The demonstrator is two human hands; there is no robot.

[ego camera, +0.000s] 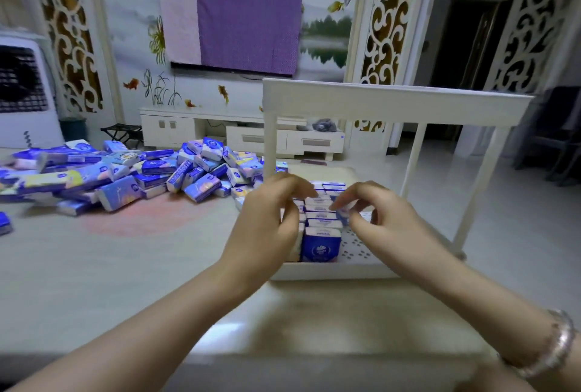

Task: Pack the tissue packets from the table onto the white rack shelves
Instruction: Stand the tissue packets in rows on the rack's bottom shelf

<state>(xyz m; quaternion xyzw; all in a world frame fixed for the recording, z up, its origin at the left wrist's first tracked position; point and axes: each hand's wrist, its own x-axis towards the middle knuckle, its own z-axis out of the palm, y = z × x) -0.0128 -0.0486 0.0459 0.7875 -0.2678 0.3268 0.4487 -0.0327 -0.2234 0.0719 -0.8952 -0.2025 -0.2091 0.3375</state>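
step in hand: looks like tidying the row of tissue packets (321,228) standing upright on the lower shelf (358,250) of the white rack (393,102), or slotting one more in, hard to say which

how to do it well: I'd keep the packets upright and snug against each other, press the row back toward the far end so the front stays free, and start a second row on the bare perforated part to the right. Squeeze gently, these are soft and will bulge out of line

left hand (267,222): sits against the left side of the row, fingers (295,184) curled over the tops of the packets. Touching them for sure, but whether it's really gripping one I can't tell, it's a bit blurred

right hand (383,218): fingers bent in close together at the right side of the row, looks like a pinch on a packet edge, but blur again, can't tell if anything is actually held

where the rest is: a big loose pile of packets (125,171) on the surface (110,266), off to the left of the rack, well apart from both hands

progress guess: early days, one row in, top shelf looks unused from here

watch out: knocking the front packet (320,244) over the shelf lip
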